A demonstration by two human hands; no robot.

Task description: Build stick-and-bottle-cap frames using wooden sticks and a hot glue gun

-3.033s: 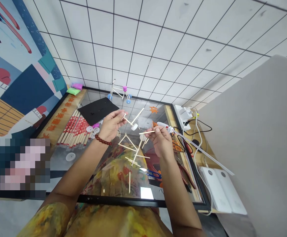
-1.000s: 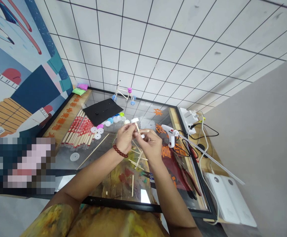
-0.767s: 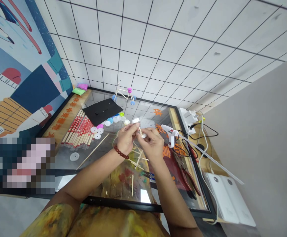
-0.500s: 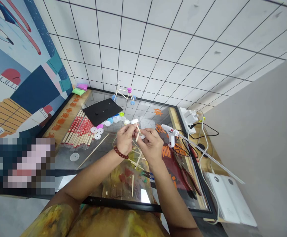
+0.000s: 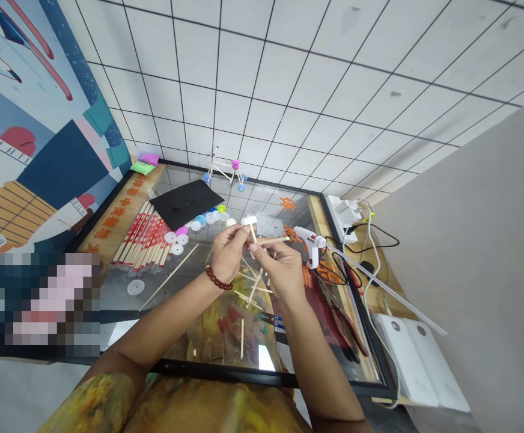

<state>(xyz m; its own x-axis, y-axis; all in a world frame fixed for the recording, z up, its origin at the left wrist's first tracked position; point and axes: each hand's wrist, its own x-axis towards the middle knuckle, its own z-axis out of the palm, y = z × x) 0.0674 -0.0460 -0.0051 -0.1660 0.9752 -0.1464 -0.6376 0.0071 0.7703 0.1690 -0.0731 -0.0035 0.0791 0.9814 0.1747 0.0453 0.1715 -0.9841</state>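
Above the glass tabletop my two hands meet at a small assembly of wooden sticks (image 5: 253, 234) with a white bottle cap (image 5: 249, 221) at its far end. My left hand (image 5: 227, 252), wearing a beaded bracelet (image 5: 219, 279), pinches it from the left, its fingertips partly hidden. The fingers of my right hand (image 5: 283, 264) are closed around the near part, where one stick (image 5: 276, 240) points right. Beneath my hands lies a frame of glued-looking sticks (image 5: 253, 290), partly covered by the right hand. Blue-handled snips (image 5: 273, 320) rest beside the right forearm.
A white glue gun (image 5: 309, 245) with a long glue stick, and red-handled pliers (image 5: 345, 331), lie right. To the left are packed chopsticks (image 5: 142, 243), a black sheet (image 5: 187, 203), several coloured caps (image 5: 200, 221) and a loose stick (image 5: 169, 276). A stick model (image 5: 228, 171) stands at the back.
The stick assembly has turned in my hands, so one stick now points right. My right hand has shifted slightly right, and its fingers have changed position; the left hand has hardly moved.
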